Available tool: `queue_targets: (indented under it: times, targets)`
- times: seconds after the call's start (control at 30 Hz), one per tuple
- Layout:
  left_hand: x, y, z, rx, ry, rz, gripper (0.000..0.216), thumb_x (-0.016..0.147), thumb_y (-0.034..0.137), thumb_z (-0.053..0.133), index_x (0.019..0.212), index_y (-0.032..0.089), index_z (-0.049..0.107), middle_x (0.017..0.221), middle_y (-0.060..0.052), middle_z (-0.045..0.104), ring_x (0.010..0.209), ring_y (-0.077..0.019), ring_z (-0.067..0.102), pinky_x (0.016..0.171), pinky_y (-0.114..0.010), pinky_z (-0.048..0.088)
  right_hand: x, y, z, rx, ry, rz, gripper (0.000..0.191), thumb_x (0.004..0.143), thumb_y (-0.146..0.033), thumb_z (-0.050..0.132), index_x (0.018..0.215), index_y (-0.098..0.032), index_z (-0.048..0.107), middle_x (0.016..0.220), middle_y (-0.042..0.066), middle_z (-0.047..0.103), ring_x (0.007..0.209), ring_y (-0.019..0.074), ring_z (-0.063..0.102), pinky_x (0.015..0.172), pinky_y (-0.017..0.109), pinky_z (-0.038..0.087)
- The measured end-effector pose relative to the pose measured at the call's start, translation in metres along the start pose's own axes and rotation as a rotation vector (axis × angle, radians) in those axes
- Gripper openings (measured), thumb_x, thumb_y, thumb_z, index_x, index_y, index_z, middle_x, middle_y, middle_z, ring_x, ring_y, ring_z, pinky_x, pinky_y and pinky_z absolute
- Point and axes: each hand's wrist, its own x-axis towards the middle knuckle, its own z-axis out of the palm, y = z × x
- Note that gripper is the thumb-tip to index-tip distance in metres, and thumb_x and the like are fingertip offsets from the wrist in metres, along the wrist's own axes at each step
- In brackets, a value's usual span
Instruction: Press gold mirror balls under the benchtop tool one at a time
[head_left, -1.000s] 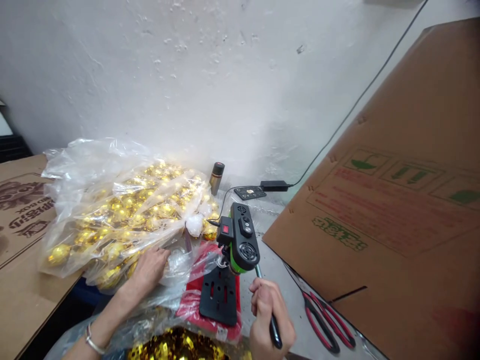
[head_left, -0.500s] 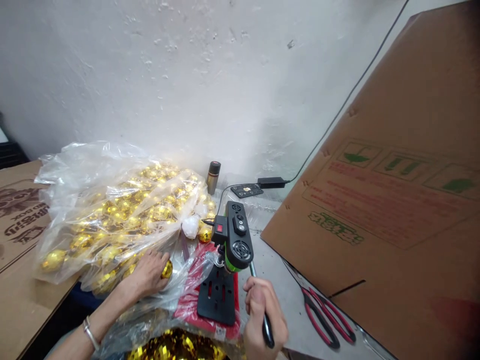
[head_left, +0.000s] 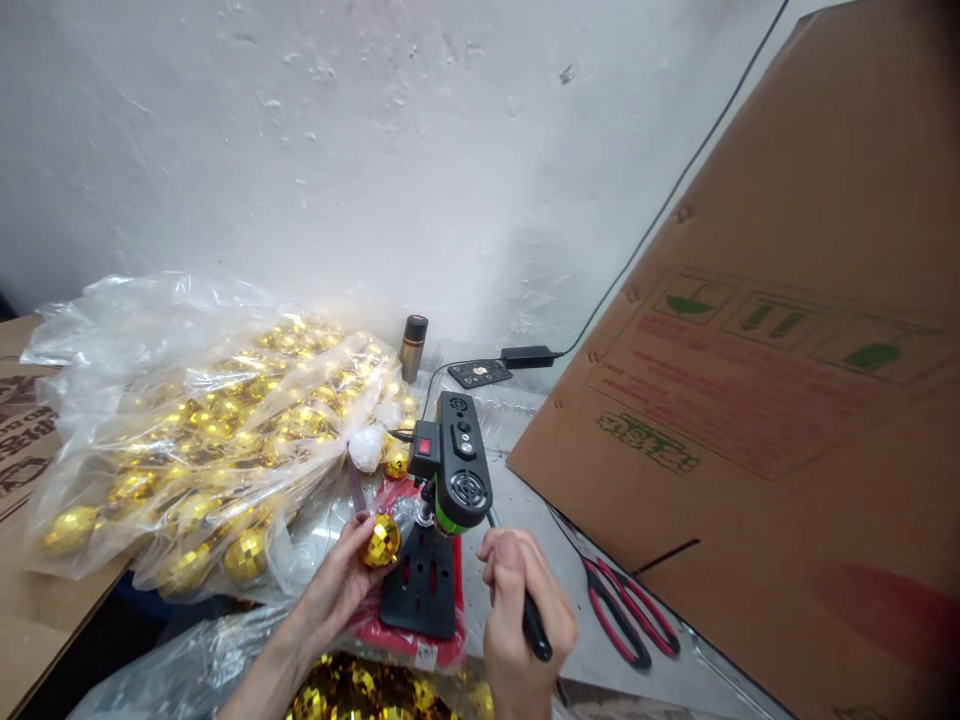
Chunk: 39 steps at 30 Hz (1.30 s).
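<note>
Between the fingers of my left hand [head_left: 337,590] is a gold mirrored ball [head_left: 382,541], held at the left side of a small black bench machine [head_left: 465,460] with round vents and a red switch. My right hand [head_left: 525,610] is closed round the machine's lever [head_left: 535,628], whose black grip shows below the fist. The slotted black base plate [head_left: 418,595] rests on a red plastic-wrapped packet [head_left: 405,650]. Many more gold balls lie in a clear plastic bag [head_left: 135,310] to the left, and others [head_left: 360,695] sit below at the front edge.
Red-handled scissors [head_left: 630,610] lie right of the machine, beside a large cardboard box [head_left: 750,400]. Behind stand a dark cylindrical can [head_left: 413,347] and a black power adapter [head_left: 527,356] with its cable. Another cardboard box [head_left: 75,600] is at the left.
My left hand has lifted a gold ball from the bag's side and brought it right, next to the machine. My right hand stays on the lever. The view has shifted slightly.
</note>
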Motion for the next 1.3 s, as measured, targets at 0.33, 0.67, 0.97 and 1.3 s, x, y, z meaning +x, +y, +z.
queue_targets:
  times: [0.33,0.67,0.97,1.3]
  targets:
    - [0.017,-0.056,-0.011,0.722,0.076,0.428,0.079,0.079,0.076,0.076,0.131,0.019,0.062,0.132,-0.017,0.076,0.13,-0.0392,0.069,0.115,-0.056,0.052,-0.003,-0.001,-0.004,-0.023,-0.056,-0.065,0.03,0.106,-0.007,0.045,0.082,-0.023,0.053,0.073,-0.004,0.053,0.066,0.0085,0.055,0.061,0.02,0.046]
    - [0.029,-0.057,-0.031,1.121,-0.149,0.533,0.067,0.083,0.053,0.082,0.142,0.024,0.067,0.144,-0.018,0.072,0.137,-0.0415,0.063,0.118,-0.061,0.05,-0.01,0.004,-0.008,-0.07,-0.094,-0.08,0.025,0.107,-0.007,0.043,0.09,-0.023,0.054,0.077,-0.004,0.056,0.065,0.0076,0.056,0.06,0.019,0.046]
    - [0.028,-0.064,-0.011,1.128,-0.225,0.64,0.056,0.081,0.035,0.082,0.134,0.022,0.069,0.128,-0.016,0.077,0.119,-0.038,0.071,0.106,-0.058,0.056,-0.011,0.005,-0.008,-0.05,-0.088,-0.089,0.027,0.105,-0.005,0.045,0.088,-0.022,0.055,0.076,-0.002,0.057,0.065,0.0094,0.058,0.058,0.022,0.046]
    - [0.024,-0.056,-0.002,1.37,-0.255,0.591,0.051,0.077,0.026,0.08,0.126,0.023,0.069,0.119,-0.012,0.073,0.114,-0.0368,0.063,0.1,-0.053,0.054,-0.033,0.005,0.0,-0.024,0.025,0.052,0.03,0.106,-0.008,0.046,0.083,-0.022,0.057,0.079,-0.002,0.063,0.067,0.01,0.06,0.065,0.025,0.044]
